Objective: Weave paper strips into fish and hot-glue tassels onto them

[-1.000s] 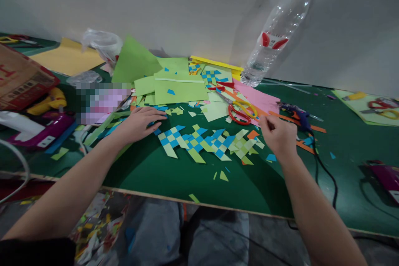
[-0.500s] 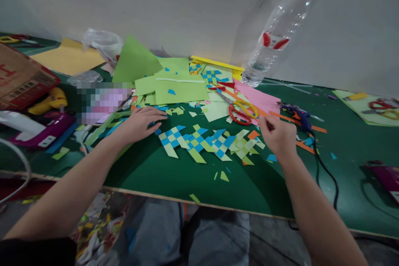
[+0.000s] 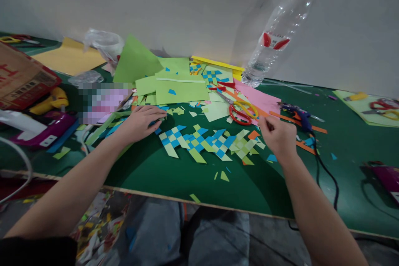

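Your left hand (image 3: pixel 141 124) is palm down, fingers loosely spread; beside it, the row of checkered paper pieces (image 3: pixel 215 145) looks already woven, though I can't tell whether they're joined; your right hand (image 3: pixel 279 136) curls near the scissors (image 3: pixel 230 101), any grip hidden

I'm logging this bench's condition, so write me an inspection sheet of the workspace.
Surface: green table, strewn with paper scraps.
Work things: checkered paper pieces in an overlapping row; scissors lying behind them.
Clutter: green sheets, cardboard box, clear bottle.
Left grip: bare hand, fingers slightly bent, near the row's left end.
Right grip: bare hand, curled; any contents hidden.
Cables: black cord runs from the dark blue tool toward the near edge; white cable at far left.
Surroundings: grey wall behind; paper litter below the table.
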The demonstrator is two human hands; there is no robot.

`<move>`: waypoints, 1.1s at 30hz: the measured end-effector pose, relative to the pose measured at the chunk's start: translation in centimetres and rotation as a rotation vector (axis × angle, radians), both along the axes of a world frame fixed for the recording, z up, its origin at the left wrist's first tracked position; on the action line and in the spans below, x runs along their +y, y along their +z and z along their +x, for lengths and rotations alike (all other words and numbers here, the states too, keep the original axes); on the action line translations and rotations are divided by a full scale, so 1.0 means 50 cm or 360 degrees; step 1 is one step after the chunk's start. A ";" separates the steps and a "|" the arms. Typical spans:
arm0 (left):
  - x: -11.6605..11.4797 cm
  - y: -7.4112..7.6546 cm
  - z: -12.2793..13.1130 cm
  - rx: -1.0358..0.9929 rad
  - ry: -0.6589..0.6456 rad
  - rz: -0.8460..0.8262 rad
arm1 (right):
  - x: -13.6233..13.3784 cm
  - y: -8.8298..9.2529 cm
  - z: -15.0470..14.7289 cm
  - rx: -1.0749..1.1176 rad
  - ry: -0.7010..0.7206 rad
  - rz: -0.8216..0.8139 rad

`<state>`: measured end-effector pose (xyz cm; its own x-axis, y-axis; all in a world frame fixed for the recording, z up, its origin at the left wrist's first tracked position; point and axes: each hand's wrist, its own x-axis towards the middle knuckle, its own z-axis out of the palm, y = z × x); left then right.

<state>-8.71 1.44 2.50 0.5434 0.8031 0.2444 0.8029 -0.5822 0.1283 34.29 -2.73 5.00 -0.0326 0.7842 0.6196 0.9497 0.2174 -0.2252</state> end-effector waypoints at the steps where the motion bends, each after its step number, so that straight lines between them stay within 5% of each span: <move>1: -0.001 0.002 0.000 -0.0016 0.0013 0.0026 | 0.000 0.000 0.000 0.0002 0.0003 -0.0001; 11: -0.004 0.009 -0.005 -0.0160 0.0123 0.0336 | 0.000 -0.001 0.000 -0.0001 0.0006 -0.0002; 22: -0.009 0.023 -0.002 -0.0228 0.0212 0.0377 | -0.001 -0.001 0.000 0.0001 0.0021 0.0020; 33: 0.007 -0.006 -0.021 -0.0181 0.0319 0.0264 | 0.001 -0.001 0.000 -0.0013 0.0005 0.0003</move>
